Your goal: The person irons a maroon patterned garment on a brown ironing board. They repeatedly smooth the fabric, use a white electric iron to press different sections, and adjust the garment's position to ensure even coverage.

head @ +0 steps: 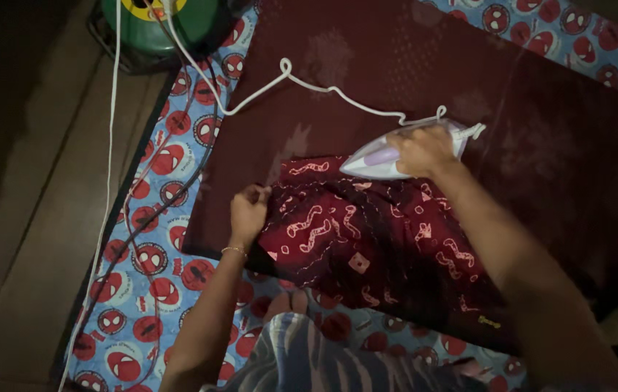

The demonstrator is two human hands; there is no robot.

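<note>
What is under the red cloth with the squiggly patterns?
The patterned red cloth lies on a dark maroon cloth, which is spread over a blue sheet with red cartoon faces. What lies directly beneath the patterned cloth's middle is covered and cannot be seen.

The garment (367, 239) lies on the near part of the cloth (541, 131), which lies on the sheet (149, 254) spread over the floor (26, 218). The iron (396, 156) sits at the garment's far edge, its cord (309, 83) trailing far-left toward the drum (164, 25) at the sheet's far-left corner.
</note>
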